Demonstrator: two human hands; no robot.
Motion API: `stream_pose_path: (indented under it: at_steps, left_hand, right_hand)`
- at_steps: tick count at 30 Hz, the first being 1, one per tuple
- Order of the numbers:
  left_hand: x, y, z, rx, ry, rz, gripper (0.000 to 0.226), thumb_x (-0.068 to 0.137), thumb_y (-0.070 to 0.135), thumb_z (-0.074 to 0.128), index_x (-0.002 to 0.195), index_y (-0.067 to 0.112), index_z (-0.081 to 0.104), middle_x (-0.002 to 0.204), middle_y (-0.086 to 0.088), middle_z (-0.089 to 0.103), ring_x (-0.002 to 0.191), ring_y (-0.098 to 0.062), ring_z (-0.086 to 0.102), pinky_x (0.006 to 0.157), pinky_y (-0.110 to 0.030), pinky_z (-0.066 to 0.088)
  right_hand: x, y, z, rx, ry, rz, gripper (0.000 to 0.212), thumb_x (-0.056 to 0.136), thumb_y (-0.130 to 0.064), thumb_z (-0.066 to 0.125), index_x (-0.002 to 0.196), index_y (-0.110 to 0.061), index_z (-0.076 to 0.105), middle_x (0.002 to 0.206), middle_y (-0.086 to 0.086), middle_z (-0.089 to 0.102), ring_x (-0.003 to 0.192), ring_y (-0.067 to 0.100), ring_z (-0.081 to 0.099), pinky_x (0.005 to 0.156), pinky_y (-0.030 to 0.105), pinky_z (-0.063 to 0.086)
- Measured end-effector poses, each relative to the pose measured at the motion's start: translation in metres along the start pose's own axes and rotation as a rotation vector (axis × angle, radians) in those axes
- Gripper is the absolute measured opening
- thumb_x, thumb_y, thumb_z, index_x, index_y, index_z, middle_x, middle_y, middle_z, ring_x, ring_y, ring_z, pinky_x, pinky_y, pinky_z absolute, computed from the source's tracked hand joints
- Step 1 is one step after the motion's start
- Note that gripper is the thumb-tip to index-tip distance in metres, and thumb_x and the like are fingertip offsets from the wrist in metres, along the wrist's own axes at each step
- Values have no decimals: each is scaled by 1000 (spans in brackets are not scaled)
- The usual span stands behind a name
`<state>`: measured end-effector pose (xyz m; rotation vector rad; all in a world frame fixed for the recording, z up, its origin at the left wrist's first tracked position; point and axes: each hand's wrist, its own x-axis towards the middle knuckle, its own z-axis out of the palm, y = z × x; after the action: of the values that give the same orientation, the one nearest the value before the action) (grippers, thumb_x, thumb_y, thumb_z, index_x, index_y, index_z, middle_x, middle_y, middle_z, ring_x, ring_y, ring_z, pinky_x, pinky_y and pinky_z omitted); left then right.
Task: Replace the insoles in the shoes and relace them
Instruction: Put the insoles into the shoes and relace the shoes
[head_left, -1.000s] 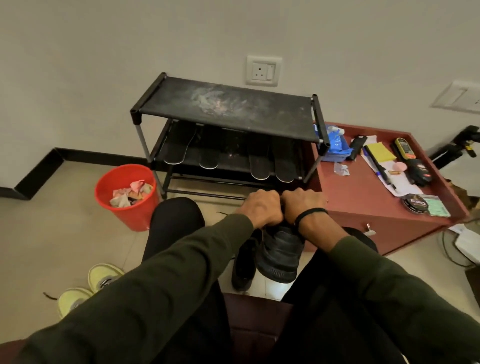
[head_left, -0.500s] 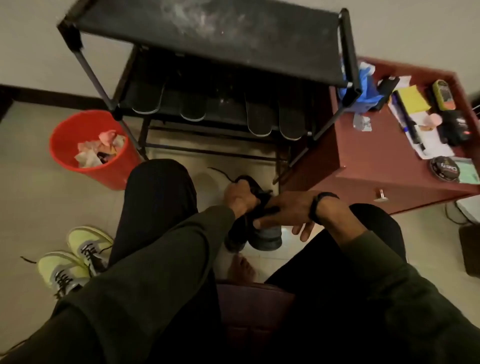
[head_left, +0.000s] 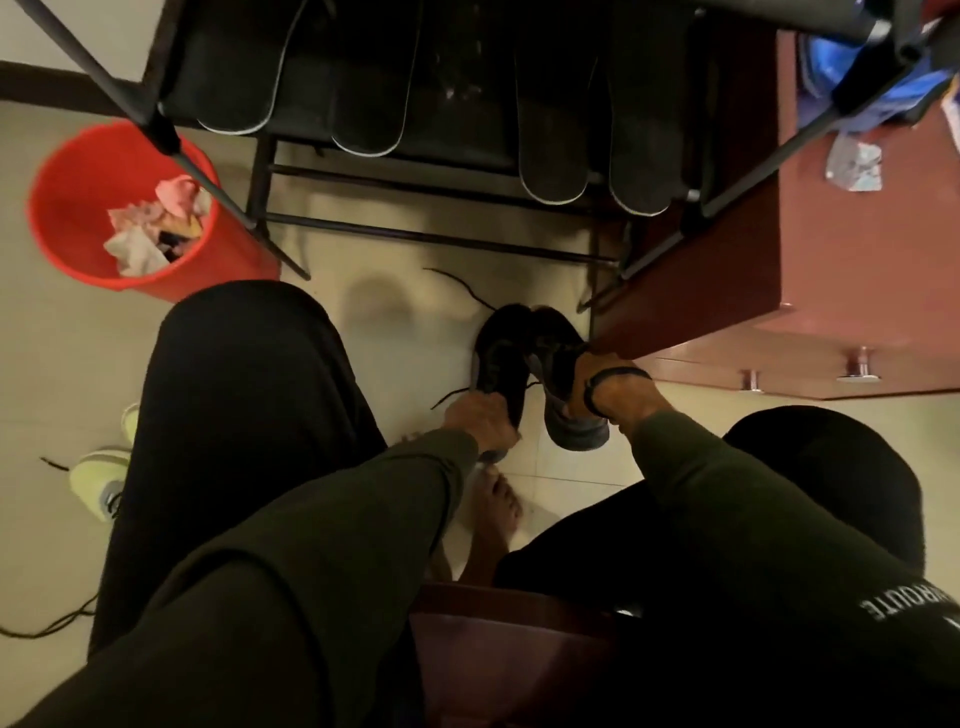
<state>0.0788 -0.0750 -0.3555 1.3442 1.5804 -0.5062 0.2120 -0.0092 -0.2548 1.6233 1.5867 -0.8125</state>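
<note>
Black shoes, side by side, laces loose

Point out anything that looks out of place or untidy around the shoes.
A loose black lace trails across the floor from the pair of black shoes that the left hand and right hand grip. Another dark lace straggles near the pale yellow sneakers.

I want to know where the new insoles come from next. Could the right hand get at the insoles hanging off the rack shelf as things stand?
Probably not yet: the right hand grips a black shoe. The insoles overhang the shelf edge uncovered, so once that hand is freed the way looks open.
</note>
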Motion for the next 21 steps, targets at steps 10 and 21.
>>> stream_pose_path:
  at_steps: [10, 21]
  left_hand:
    - [8, 3, 33, 210, -207, 64, 66, 96, 35, 67, 150, 7, 41, 152, -12, 40, 137, -33, 45, 114, -45, 41]
    - [-14, 7, -1, 167, 352, 102, 36, 101, 27, 58, 134, 12, 54, 132, -13, 57, 118, -31, 60, 97, -37, 49]
  right_hand:
    - [33, 6, 27, 135, 158, 79, 41, 97, -25, 62, 132, -6, 56, 131, 19, 60, 118, 37, 60, 96, 40, 50]
    - [49, -2, 45, 250, 180, 99, 45, 96, -28, 60, 135, -8, 51, 137, 21, 54, 125, 38, 54, 102, 42, 46]
